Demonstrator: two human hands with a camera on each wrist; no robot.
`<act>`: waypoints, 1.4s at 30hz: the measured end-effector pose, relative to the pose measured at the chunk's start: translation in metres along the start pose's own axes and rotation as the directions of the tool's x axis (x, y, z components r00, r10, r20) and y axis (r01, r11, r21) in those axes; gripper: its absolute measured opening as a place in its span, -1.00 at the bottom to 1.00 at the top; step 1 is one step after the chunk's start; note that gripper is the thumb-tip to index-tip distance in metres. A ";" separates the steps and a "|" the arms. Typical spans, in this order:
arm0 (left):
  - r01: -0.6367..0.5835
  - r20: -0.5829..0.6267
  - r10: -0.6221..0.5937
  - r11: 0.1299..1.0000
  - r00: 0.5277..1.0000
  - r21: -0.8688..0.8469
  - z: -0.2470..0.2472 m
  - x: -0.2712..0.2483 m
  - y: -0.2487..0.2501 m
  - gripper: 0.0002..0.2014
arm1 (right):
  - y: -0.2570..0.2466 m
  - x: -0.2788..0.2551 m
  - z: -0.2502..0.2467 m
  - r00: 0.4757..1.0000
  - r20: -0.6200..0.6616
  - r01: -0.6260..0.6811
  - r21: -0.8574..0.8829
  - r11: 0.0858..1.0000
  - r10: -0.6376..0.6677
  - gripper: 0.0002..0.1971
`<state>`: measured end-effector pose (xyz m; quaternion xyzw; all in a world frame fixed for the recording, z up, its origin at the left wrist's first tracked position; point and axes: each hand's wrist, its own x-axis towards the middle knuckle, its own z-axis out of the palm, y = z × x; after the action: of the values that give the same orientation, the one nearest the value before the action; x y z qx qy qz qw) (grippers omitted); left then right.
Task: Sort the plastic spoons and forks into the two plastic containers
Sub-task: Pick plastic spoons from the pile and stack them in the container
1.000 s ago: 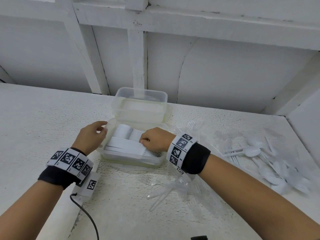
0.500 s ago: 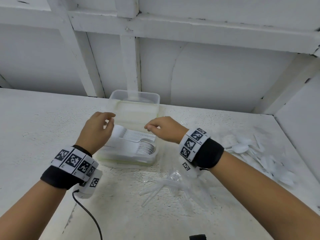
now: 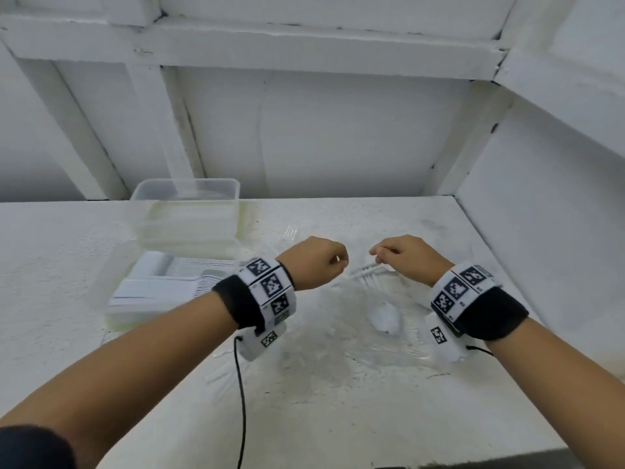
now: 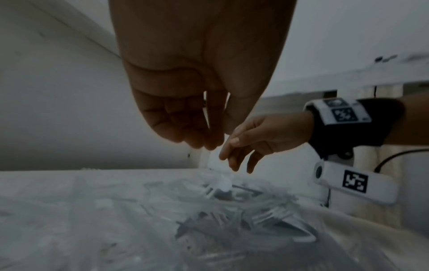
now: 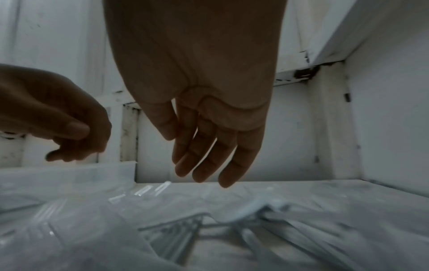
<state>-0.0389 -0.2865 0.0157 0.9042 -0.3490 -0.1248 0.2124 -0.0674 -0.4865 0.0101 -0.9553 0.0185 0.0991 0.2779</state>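
Note:
A near clear container (image 3: pixel 111 309) at the left holds stacked white cutlery. Behind it stands a second clear container (image 3: pixel 186 191). To their right, a loose pile of clear forks (image 5: pixel 176 231) and white spoons (image 3: pixel 384 318) lies on the white table. My left hand (image 3: pixel 333 262) hovers over the pile's left side, fingers curled with the thumb against them, and I see nothing in it. My right hand (image 3: pixel 382 253) hangs beside it with its fingers (image 5: pixel 199 174) straight and pointing down, just above a white piece of cutlery (image 3: pixel 367 269). The two hands are close but apart.
White walls and beams close off the back and the right side of the table (image 3: pixel 338 418). A black cable (image 3: pixel 240 401) hangs from my left wrist camera. More clear forks (image 3: pixel 291 233) lie near the far container.
Both hands left the near container and moved right, over the loose pile. The right hand let go of the stacked cutlery, and the view swung right with them.

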 end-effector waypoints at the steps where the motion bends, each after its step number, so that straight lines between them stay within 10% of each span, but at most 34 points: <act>1: -0.005 0.048 0.004 1.000 0.999 0.029 0.006 0.011 0.005 -0.73 | 0.011 -0.003 -0.001 1.000 0.005 -0.028 -0.008 1.000 0.028 -0.73; 17: 0.043 0.292 -0.180 0.906 0.939 0.421 0.060 0.086 0.028 -0.74 | 0.057 -0.001 -0.008 0.983 -0.078 -0.156 0.112 0.981 0.165 -0.75; 27: 0.086 0.146 -0.067 0.988 0.987 -0.129 0.044 0.059 0.011 -0.89 | 0.056 0.015 -0.019 0.928 -0.276 -0.230 0.111 0.967 0.252 -0.73; 32: 0.130 0.020 -0.140 0.837 0.990 -0.532 0.029 0.045 0.007 -0.94 | 0.046 0.020 -0.013 0.978 0.002 -0.202 -0.194 0.960 0.207 -0.77; 37: 0.173 -0.023 -0.222 0.815 0.975 -0.552 0.023 0.037 0.001 -0.93 | 0.035 0.021 0.008 0.952 0.120 -0.195 -0.473 0.859 0.282 -0.65; 42: 0.211 -0.001 -0.237 0.867 0.972 -0.452 0.027 0.039 0.000 -0.85 | 0.035 0.018 0.006 0.945 0.136 -0.237 -0.340 0.910 0.298 -0.79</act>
<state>-0.0208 -0.3218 -0.0112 0.8682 -0.1976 -0.2001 0.4088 -0.0538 -0.5126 -0.0173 -0.9625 0.1074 0.2264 0.1038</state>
